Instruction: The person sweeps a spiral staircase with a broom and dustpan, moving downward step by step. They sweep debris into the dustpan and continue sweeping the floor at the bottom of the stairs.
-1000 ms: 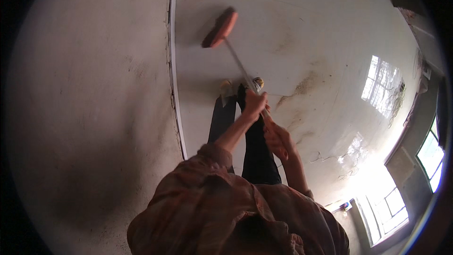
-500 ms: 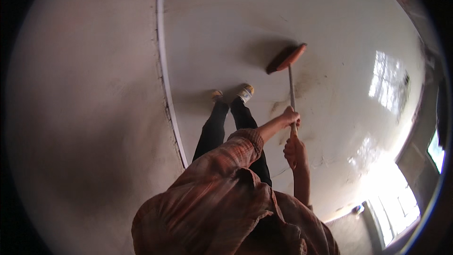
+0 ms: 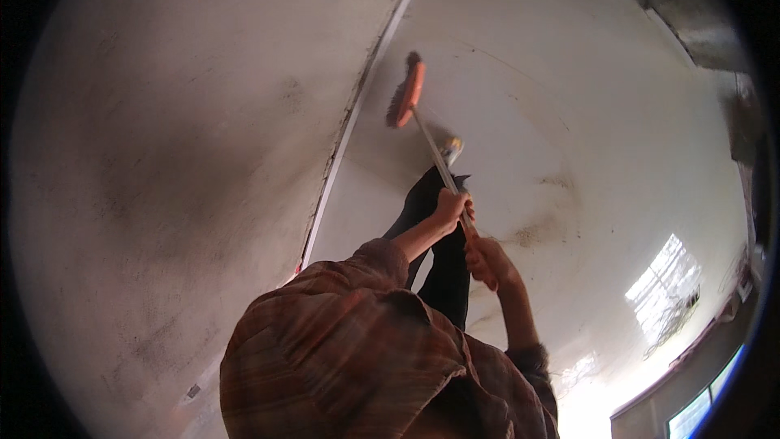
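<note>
A long-handled scrub brush with an orange head [image 3: 405, 94] rests bristles-down on the pale, wet floor [image 3: 569, 97], close to the seam at the base of the wall. Its metal handle [image 3: 431, 149] runs back toward me. My left hand [image 3: 452, 207] grips the handle higher up, its plaid sleeve pushed back. Just below, at the handle's end, my right hand [image 3: 487, 261] is closed around it. My dark trouser legs [image 3: 435, 244] and one light shoe [image 3: 452, 148] show under the handle.
A dull plastered wall [image 3: 179, 162] fills the left side and meets the floor along a cracked seam [image 3: 345, 134]. Brown stains [image 3: 536, 233] mark the floor to the right of my hands. Window light reflects off the floor [image 3: 668, 293] at the lower right.
The brush head has swept from the right side of the floor across to the left, up against the wall seam. Both hands stayed on the handle.
</note>
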Motion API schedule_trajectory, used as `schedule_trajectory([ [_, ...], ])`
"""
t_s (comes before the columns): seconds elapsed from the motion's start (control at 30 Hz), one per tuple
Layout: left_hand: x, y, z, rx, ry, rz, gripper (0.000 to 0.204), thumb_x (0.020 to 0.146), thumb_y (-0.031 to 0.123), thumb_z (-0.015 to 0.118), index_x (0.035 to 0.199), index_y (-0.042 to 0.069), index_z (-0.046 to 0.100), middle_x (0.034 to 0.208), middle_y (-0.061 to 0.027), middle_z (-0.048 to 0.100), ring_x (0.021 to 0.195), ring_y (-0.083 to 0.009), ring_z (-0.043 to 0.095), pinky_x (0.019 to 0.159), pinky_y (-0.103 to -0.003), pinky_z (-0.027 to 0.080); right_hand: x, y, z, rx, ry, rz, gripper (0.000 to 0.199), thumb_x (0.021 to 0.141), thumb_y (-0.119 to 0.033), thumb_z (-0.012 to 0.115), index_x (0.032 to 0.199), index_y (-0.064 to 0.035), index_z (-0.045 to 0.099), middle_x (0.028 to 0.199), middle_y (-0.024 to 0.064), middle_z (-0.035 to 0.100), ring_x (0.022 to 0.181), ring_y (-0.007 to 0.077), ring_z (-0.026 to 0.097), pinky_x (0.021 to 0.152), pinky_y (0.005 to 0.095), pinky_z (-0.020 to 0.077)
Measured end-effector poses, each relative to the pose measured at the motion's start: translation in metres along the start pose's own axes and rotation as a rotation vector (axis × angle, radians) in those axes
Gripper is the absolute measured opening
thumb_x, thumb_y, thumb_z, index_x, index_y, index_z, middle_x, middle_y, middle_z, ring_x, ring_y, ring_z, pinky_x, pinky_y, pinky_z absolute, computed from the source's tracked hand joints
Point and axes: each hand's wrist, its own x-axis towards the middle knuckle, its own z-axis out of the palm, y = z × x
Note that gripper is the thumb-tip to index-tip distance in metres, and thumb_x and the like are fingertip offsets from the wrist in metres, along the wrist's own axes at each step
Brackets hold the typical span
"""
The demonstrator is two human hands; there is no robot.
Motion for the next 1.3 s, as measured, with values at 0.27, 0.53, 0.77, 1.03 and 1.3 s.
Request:
schedule_trajectory([
  [0.27,0.116,0.09,-0.002,-0.413,0.18,-0.084,0.009,0.079,0.004,0.048,0.085,-0.001,0.042,0.07,-0.0095,0.046,0.053,-0.0203,0.05,0.048,-0.038,0.047,0.102,-0.173,0.034,-0.403,0.029,0.148,0.032,0.087,-0.03,0.053,0.089,0.002,0.052,0.06,0.0021,0.048,0.042,0.0048,0.041,0.033,0.0172,0.0324],
  [0.53,0.195,0.215,0.12,-0.499,-0.045,-0.035,0.009,0.078,-0.004,0.038,0.083,-0.004,0.03,0.07,-0.0139,0.043,0.053,-0.0228,0.047,0.048,-0.041,0.049,0.089,-0.346,0.071,-0.235,0.161,-0.001,0.035,0.088,-0.027,0.051,0.094,0.0072,0.049,0.063,0.0015,0.045,0.041,0.0019,0.036,0.031,0.0136,0.0275],
  [0.77,0.263,0.285,0.188,0.017,0.008,-0.022,0.021,0.076,-0.006,0.043,0.089,-0.013,0.028,0.069,-0.0178,0.045,0.049,-0.0259,0.052,0.038,-0.04,0.046,0.112,-0.376,0.046,0.208,0.113,-0.237,0.034,0.092,-0.027,0.044,0.102,0.0052,0.046,0.065,0.0014,0.045,0.042,0.0006,0.036,0.029,0.0127,0.0288],
  [1.03,0.169,0.189,0.249,0.466,-0.31,-0.252,0.027,0.073,-0.006,0.045,0.096,-0.011,0.032,0.07,-0.019,0.049,0.047,-0.0281,0.057,0.032,-0.039,0.043,0.027,-0.276,0.042,0.608,0.426,-0.433,0.035,0.093,-0.029,0.043,0.108,0.002,0.042,0.063,0.001,0.045,0.042,0.0029,0.037,0.029,0.0142,0.0288],
  [1.3,0.06,0.157,0.21,0.264,-0.455,-0.361,0.023,0.073,0.0,0.051,0.086,-0.003,0.032,0.057,-0.0124,0.046,0.039,-0.0221,0.051,0.031,-0.037,0.043,-0.046,-0.237,0.127,0.298,0.665,-0.11,0.03,0.087,-0.035,0.047,0.098,-0.0069,0.043,0.059,-0.0033,0.038,0.042,0.0056,0.033,0.034,0.0193,0.0266],
])
